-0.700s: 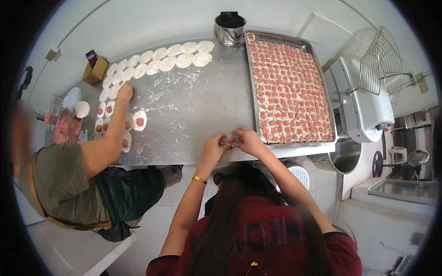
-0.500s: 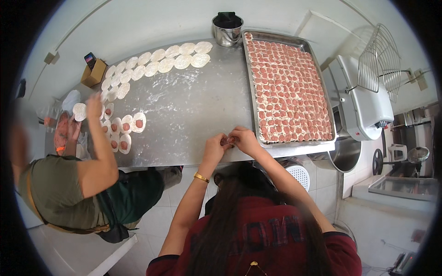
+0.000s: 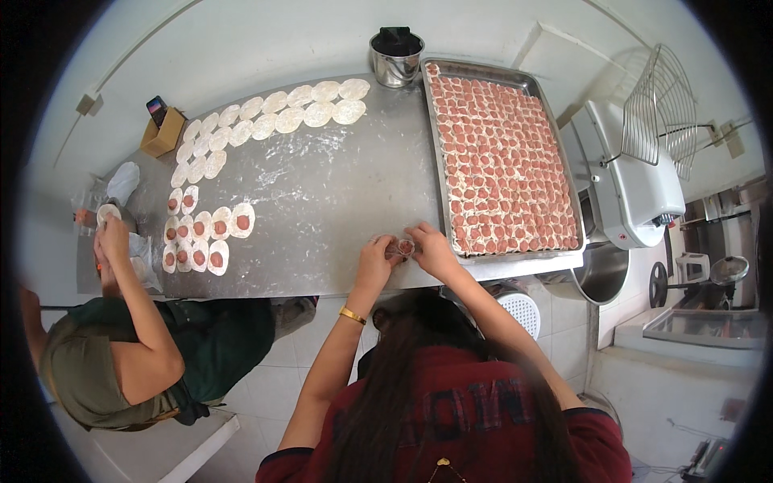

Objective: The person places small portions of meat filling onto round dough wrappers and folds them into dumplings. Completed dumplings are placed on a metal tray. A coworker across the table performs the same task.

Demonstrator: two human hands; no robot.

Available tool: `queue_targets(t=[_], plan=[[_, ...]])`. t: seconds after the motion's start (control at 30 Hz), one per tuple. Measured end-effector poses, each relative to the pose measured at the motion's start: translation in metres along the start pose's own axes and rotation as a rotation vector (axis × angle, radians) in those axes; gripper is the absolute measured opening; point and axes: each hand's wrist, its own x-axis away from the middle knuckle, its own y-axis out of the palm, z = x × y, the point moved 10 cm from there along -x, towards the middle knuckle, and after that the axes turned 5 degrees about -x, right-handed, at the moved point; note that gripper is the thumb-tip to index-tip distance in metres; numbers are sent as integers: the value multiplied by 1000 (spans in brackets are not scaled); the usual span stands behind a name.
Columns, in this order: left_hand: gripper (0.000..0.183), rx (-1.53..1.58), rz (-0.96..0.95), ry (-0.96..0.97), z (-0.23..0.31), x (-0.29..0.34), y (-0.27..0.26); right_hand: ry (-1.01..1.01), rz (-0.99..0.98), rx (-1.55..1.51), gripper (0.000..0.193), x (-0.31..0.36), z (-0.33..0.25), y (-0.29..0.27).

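Between my two hands, by the table's near edge, is a small dumpling (image 3: 405, 247) with pink meat filling showing at its open top. My left hand (image 3: 377, 258) has its fingers closed on the dumpling's left side, below a gold bracelet on that wrist. From the other side my right hand (image 3: 431, 251) pinches the wrapper's rim. Just right of my hands lies a large metal tray (image 3: 441, 201) packed with rows of open-topped dumplings (image 3: 507, 169). Round dough wrappers (image 3: 291, 119) lie along the far left of the table, and several topped with meat (image 3: 219, 227) lie nearer.
A co-worker's hand (image 3: 114, 240) holds a wrapper at the left. The steel table (image 3: 338, 185) is dusted with flour. A metal pot (image 3: 396, 64) stands at the back, a cardboard box with a phone (image 3: 163, 133) at the far left. A white machine (image 3: 632, 173) adjoins the tray.
My fingers have shifted slightly around the dumpling, and its filling shows more. The co-worker's arm has drawn back from the wrappers toward the left end, and more wrappers there show meat.
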Motion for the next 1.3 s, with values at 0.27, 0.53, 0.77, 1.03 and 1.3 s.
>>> queue_targets(t=[0.27,0.53,0.77,1.03,1.3], plan=[[27,116,17,-22,1,-3,3,-43,75,19,27,-3,19,9],[27,131,72,-102,-23,1,0,-44,0,48,48,-6,7,4],[18,-9,519,-460,-135,67,-132,-58,-152,194,41,0,-9,20],[21,-496,967,-737,-210,140,-299,-119,-101,229,39,6,-27,29],[32,-509,813,-976,-274,132,-323,0,-59,-3,34,-10,-20,-15]])
